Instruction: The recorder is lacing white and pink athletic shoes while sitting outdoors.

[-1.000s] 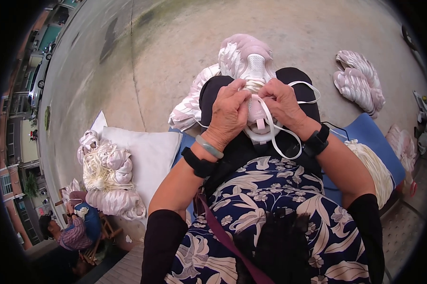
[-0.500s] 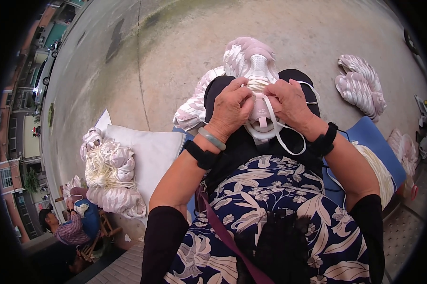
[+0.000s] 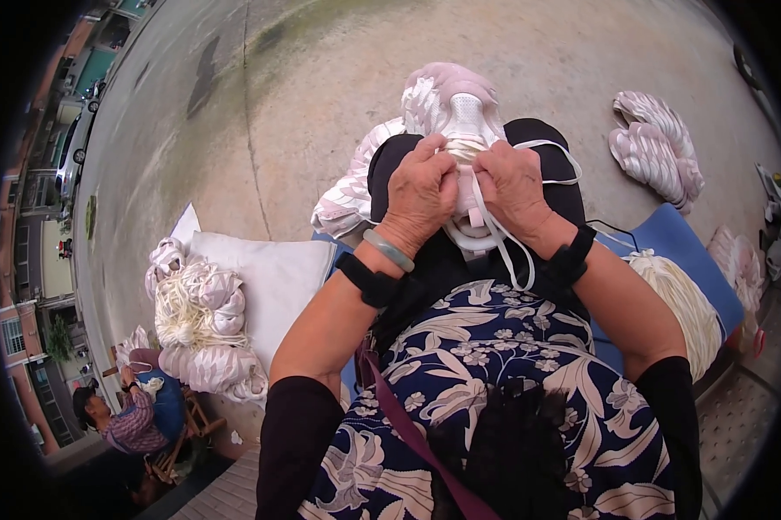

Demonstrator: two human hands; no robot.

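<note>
A pink and white sneaker (image 3: 473, 111) rests across my lap, its toe pointing away from me. White shoelace (image 3: 513, 251) runs through its upper part and hangs in a long loop toward my waist. Another stretch of lace curves out over my right knee. My left hand (image 3: 421, 184) is closed at the left side of the lacing, gripping the shoe there; its fingertips are partly hidden. Across the tongue, my right hand (image 3: 513, 184) pinches the lace close to the eyelets. The two hands are nearly touching.
More pink and white sneakers lie front left (image 3: 356, 186) and far right (image 3: 659, 152). Left, a pile of sneakers with cream laces (image 3: 204, 303) sits beside a white sheet (image 3: 278, 269). A cream lace bundle (image 3: 680, 299) lies on blue padding at right. Another person (image 3: 135, 416) sits lower left.
Both hands have shifted slightly, the right one moving a little left and up along the lacing. The hanging lace loop has narrowed and swung left. The sneaker remains on my lap.
</note>
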